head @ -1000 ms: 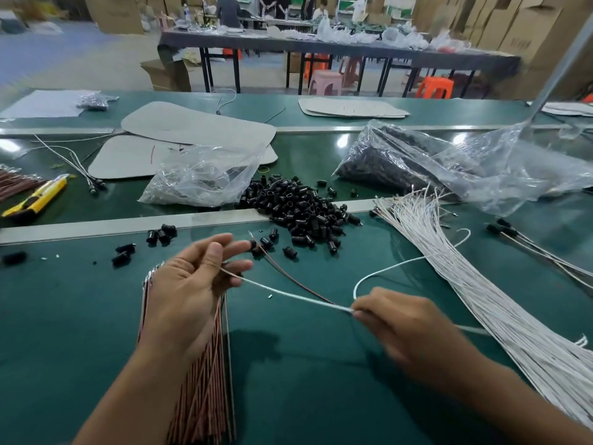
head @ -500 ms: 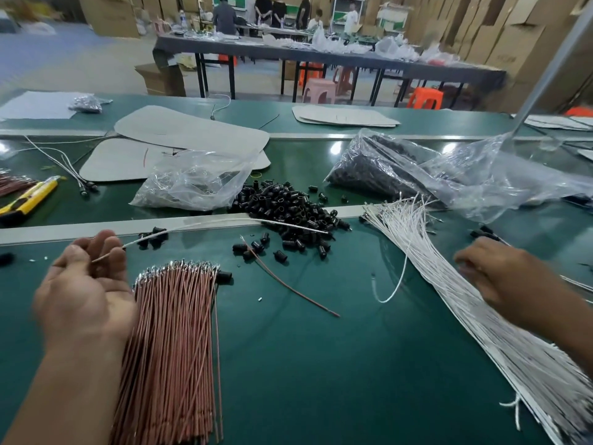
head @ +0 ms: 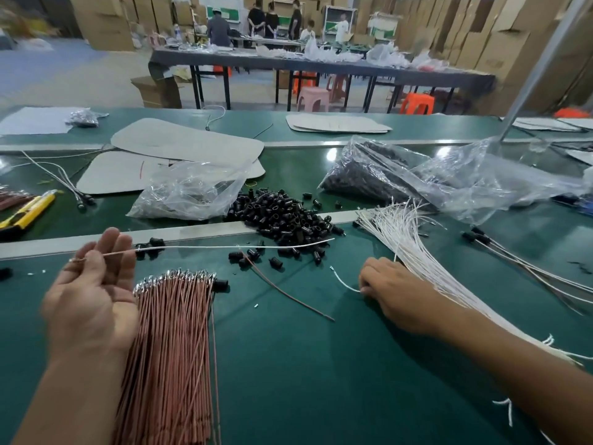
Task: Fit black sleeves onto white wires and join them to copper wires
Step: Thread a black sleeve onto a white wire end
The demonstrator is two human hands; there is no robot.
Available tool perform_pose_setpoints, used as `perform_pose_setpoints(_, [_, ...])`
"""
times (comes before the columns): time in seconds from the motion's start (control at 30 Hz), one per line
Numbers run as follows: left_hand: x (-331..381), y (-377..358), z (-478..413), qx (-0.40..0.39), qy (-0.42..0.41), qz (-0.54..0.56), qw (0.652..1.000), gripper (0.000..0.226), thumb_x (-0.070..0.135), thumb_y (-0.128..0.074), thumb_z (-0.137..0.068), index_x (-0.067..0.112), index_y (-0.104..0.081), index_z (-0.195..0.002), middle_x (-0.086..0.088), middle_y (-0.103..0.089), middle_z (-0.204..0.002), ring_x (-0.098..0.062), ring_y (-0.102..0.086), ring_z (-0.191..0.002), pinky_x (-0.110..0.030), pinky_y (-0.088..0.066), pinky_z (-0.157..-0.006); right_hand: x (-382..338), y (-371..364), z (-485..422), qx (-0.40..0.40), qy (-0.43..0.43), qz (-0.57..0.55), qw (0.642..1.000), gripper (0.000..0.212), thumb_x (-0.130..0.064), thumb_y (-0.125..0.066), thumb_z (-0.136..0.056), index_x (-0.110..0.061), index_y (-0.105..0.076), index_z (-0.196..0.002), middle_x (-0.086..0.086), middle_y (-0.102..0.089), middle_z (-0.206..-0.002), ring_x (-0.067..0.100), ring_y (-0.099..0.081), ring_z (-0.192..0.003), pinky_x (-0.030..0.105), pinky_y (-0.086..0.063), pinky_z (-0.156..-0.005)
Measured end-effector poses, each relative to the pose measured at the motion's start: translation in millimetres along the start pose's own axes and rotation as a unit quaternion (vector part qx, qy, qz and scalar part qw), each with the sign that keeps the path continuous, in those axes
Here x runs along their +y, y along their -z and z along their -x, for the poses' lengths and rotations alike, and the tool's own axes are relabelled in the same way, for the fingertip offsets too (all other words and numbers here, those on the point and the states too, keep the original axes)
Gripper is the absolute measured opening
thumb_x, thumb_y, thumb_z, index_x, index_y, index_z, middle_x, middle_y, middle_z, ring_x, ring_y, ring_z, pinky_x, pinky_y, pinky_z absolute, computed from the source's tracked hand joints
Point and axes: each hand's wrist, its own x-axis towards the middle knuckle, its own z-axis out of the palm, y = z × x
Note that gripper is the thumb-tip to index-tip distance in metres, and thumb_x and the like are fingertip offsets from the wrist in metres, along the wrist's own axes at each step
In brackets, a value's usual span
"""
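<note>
A: So, where were the hands?
B: L hand (head: 93,293) was raised palm-up over the near-left surface (head: 288,380). Fingers were mostly straight, w/ thumb + forefinger pinching one long wire (head: 224,247) by its copper-coloured end. The white rest of it ran out to the right, over the sleeve pile (head: 282,216).
A: Sleeve on it yet?
B: Couldn't tell. A few black sleeves lay right behind the wire where copper met white, and the hand was blurred.
A: R hand?
B: R hand (head: 388,287) lay knuckles-up at the near edge of the white wire bundle (head: 414,248). Its fingers curled onto a single white wire (head: 343,281) whose free end curved up to the left. Fingertips were tucked under, so the exact grip was hidden.
A: Copper stock?
B: Copper wire bundle (head: 167,348) lay on the surface w/ silver terminals at the far end. Its left edge was hidden behind L hand's heel, and the near end was cut off by the frame bottom. One stray copper wire (head: 288,293) lay btwn the hands.
A: Anything else?
B: Clear bag (head: 192,194) sat left of the pile. A bigger bag (head: 378,175) w/ dark contents sat behind the white wires, but the contents weren't legible thru the plastic. Yellow cutter (head: 29,210) lay at far left, partly cut off.
</note>
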Motion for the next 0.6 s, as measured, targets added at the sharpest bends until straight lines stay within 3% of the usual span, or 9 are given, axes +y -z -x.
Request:
perform_pose_setpoints(0.17, [4,-6,8,-0.006,0.027,-0.002,1.000,0.014,0.023,-0.049,-0.100,0.018,-0.062,-0.097,0.004,-0.077,-0.094,-0.012,-0.073,-0.095,-0.019,-0.058,-0.080,13,15,-10,0.136,-0.082,0.060,0.985,0.010,-0.005,-0.062,-0.093,-0.010,-0.056,-0.087,0.007,-0.059,-0.079,0.029,-0.054,-0.071,0.034,-0.037,-0.062])
perform_pose_setpoints(0.2, [5,-9,11,-0.016,0.035,-0.007,0.999,0.012,0.024,-0.053,-0.096,0.020,-0.064,-0.094,0.004,-0.077,-0.092,-0.010,-0.074,-0.092,-0.018,-0.058,-0.078,15,19,-14,0.103,-0.112,0.082,0.985,0.003,-0.009,-0.059,-0.095,-0.009,-0.058,-0.093,0.008,-0.061,-0.088,0.029,-0.056,-0.080,0.035,-0.039,-0.066])
perform_pose_setpoints(0.3, [6,-17,23,-0.052,0.061,-0.024,0.997,0.018,0.027,-0.056,-0.087,0.021,-0.071,-0.080,0.006,-0.076,-0.085,-0.007,-0.073,-0.084,-0.016,-0.057,-0.073,14,20,-20,0.010,-0.179,0.181,0.967,0.019,-0.027,-0.051,-0.102,-0.015,-0.058,-0.114,0.004,-0.057,-0.117,0.022,-0.049,-0.107,0.032,-0.040,-0.093])
perform_pose_setpoints(0.33, [6,-21,28,-0.067,0.070,-0.026,0.995,0.021,0.026,-0.054,-0.091,0.021,-0.071,-0.080,0.006,-0.075,-0.085,-0.007,-0.073,-0.084,-0.016,-0.057,-0.072,3,20,-22,0.044,-0.181,0.132,0.974,0.019,-0.028,-0.053,-0.101,-0.014,-0.060,-0.113,0.004,-0.058,-0.115,0.020,-0.049,-0.105,0.031,-0.040,-0.095])
perform_pose_setpoints(0.4, [6,-26,39,-0.107,0.089,-0.017,0.990,0.026,0.023,-0.050,-0.095,0.021,-0.072,-0.081,0.004,-0.074,-0.086,-0.008,-0.073,-0.083,-0.017,-0.057,-0.070,-38,20,-25,0.115,-0.176,-0.137,0.968,0.017,-0.031,-0.059,-0.099,-0.016,-0.066,-0.098,0.002,-0.068,-0.097,0.011,-0.057,-0.087,0.032,-0.047,-0.085])
perform_pose_setpoints(0.43, [4,-29,46,-0.132,0.101,-0.009,0.986,0.028,0.022,-0.049,-0.095,0.021,-0.072,-0.080,0.003,-0.074,-0.086,-0.008,-0.072,-0.081,-0.017,-0.057,-0.068,-62,18,-28,0.062,-0.195,-0.328,0.922,0.022,-0.037,-0.059,-0.099,-0.017,-0.067,-0.093,0.000,-0.072,-0.090,0.006,-0.061,-0.076,0.033,-0.052,-0.077])
perform_pose_setpoints(0.5, [-1,-36,63,-0.201,0.129,-0.012,0.971,0.029,0.019,-0.049,-0.094,0.020,-0.073,-0.078,0.000,-0.073,-0.082,-0.010,-0.072,-0.075,-0.018,-0.056,-0.062,-106,10,-39,-0.082,-0.213,-0.643,0.731,0.032,-0.044,-0.053,-0.101,-0.013,-0.062,-0.099,0.006,-0.076,-0.090,0.010,-0.069,-0.074,0.031,-0.058,-0.070])
perform_pose_setpoints(0.57, [-9,-41,78,-0.289,0.157,-0.032,0.944,0.022,0.019,-0.053,-0.091,0.018,-0.072,-0.079,-0.004,-0.072,-0.080,-0.015,-0.071,-0.072,-0.021,-0.057,-0.058,-128,7,-52,-0.093,-0.222,-0.797,0.554,0.032,-0.036,-0.047,-0.105,-0.006,-0.054,-0.109,0.014,-0.076,-0.092,0.022,-0.073,-0.081,0.029,-0.060,-0.070])
perform_pose_setpoints(0.6, [-12,-42,83,-0.330,0.169,-0.047,0.928,0.015,0.021,-0.059,-0.088,0.016,-0.072,-0.081,-0.008,-0.071,-0.080,-0.019,-0.072,-0.072,-0.024,-0.057,-0.057,-127,9,-59,-0.063,-0.235,-0.838,0.488,0.029,-0.030,-0.044,-0.107,-0.002,-0.052,-0.110,0.016,-0.075,-0.088,0.023,-0.073,-0.076,0.028,-0.060,-0.065])
